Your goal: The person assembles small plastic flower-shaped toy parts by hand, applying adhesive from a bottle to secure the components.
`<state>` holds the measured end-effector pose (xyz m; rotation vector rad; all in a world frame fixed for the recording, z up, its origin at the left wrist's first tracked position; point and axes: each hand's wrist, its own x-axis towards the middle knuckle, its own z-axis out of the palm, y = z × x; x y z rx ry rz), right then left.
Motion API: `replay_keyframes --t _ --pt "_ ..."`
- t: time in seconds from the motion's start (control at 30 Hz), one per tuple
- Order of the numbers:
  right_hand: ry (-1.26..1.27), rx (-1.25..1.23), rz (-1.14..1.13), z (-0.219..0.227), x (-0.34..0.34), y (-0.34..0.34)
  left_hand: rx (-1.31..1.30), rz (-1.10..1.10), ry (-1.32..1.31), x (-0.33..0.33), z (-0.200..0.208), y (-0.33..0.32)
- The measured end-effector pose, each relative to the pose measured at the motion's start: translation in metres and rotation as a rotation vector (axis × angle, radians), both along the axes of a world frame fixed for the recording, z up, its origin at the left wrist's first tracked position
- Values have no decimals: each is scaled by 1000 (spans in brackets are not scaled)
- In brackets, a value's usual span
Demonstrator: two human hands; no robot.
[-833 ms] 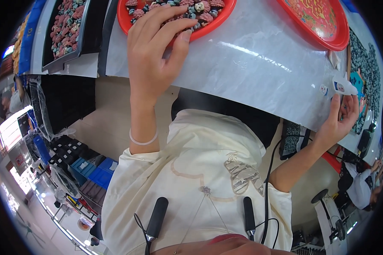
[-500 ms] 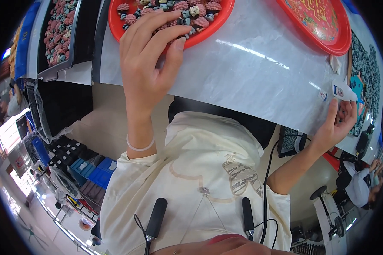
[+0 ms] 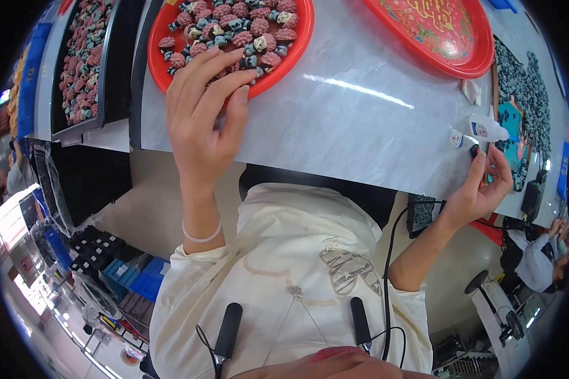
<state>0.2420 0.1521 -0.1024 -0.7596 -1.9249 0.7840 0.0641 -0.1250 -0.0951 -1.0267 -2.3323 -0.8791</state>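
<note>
My left hand (image 3: 202, 120) rests over the near rim of a round red tray (image 3: 283, 74), fingers bent but apart, tips on the small pieces inside. Those pieces (image 3: 242, 39) are pink ridged shapes joined to dark, blue-grey and cream parts. Over at the right edge of the table, my right hand (image 3: 483, 186) has its thumb and fingertips drawn together on a small dark piece (image 3: 474, 150), whose kind I cannot make out. Just beyond those fingertips lies a small white squeeze bottle (image 3: 485, 129) on its side.
Another red tray (image 3: 480, 60) with a decorated base stands at the far right. A dark bin of similar pink pieces (image 3: 82, 63) is at the left. Dark speckled pieces (image 3: 537, 95) and a teal mat (image 3: 511, 129) lie beyond the bottle. A black cable (image 3: 389, 252) hangs by my right arm.
My right hand has drawn back from the bottle, and a small dark piece now shows at its fingertips. The left hand stays at the tray. The whole view has shifted slightly.
</note>
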Motion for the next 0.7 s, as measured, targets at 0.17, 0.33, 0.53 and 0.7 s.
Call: replay_keyframes --t 0.17,0.33,0.53,0.7 --pt "34 1 24 -4 2 3 -2 24 2 1 3 1" --pt "2 47 31 -4 4 6 -11 52 13 1 4 3" --pt "-25 46 27 -2 4 4 -40 77 -31 5 6 6" --pt "-25 64 32 -1 3 3 -90 104 -34 7 10 6"
